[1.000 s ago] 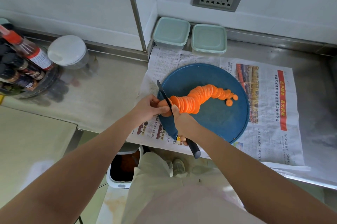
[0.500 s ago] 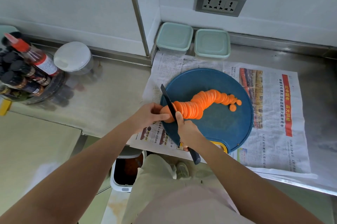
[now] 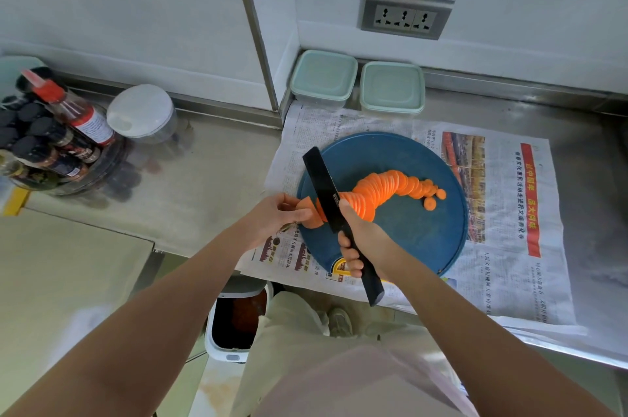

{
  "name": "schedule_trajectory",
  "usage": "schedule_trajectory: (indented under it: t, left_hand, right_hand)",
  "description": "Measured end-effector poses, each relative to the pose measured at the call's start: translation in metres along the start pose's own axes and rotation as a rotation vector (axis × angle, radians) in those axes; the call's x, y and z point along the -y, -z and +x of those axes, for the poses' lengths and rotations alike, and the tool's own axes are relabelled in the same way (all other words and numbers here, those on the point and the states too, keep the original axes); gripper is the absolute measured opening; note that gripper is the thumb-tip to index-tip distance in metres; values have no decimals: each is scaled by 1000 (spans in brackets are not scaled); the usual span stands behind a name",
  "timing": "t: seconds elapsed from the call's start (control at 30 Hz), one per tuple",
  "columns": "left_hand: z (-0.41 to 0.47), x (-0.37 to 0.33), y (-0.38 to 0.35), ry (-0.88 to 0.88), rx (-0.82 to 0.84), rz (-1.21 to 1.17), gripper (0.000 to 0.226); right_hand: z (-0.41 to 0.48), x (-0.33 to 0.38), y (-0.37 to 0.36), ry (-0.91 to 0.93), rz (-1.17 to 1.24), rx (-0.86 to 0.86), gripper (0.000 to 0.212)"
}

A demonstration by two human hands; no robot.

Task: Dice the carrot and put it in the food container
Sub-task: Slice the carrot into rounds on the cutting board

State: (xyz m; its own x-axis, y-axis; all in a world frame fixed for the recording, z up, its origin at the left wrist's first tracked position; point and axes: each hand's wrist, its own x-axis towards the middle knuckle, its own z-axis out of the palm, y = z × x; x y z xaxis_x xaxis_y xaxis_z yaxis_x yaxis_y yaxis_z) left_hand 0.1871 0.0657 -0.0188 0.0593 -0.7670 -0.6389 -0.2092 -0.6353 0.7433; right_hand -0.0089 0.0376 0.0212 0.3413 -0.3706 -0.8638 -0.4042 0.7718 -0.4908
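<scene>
The left grip [image 3: 272, 223] pinched the short carrot stub [image 3: 309, 212] at the left edge of the blue cutting board [image 3: 424, 240]. The right grip [image 3: 360, 240] was wrapped around the handle of the black knife [image 3: 326, 192]. So little carrot was left that the pinching fingertips sat just beside the blade, and a slip on the next stroke could have nicked them. The board lay on newspaper [image 3: 509, 212] near the front edge of the surface [image 3: 210, 178], so hard pressure might have made it skate. The carrot slices [image 3: 384, 189] were rounds, not yet dice, and both food containers [image 3: 323, 80] at the back edge were lidded. Half a second before, the blade had stood edge-down in the carrot. Now it was lifted and tilted, showing its flat.
</scene>
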Motion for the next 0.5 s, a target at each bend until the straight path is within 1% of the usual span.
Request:
schedule_trajectory:
  t: [0.07,0.17,0.27,0.33,0.5]
  left_hand:
    - [0,0,0,1,1,-32,43]
    - [1,-1,-1,6,-19,-25,61]
    - [1,-3,-2,17,-47,22,70]
    - [0,-3,-3,17,-46,20,73]
    - [-1,-1,-4,8,-54,-2,71]
  right_hand:
    - [-4,1,-3,18,-63,-17,67]
    - [-8,-5,-9,109,-307,-124,66]
    - [-14,-11,-14,187,-506,-224,66]
    - [-16,-14,-17,189,-557,-237,67]
    - [-16,-19,-22,188,-563,-265,68]
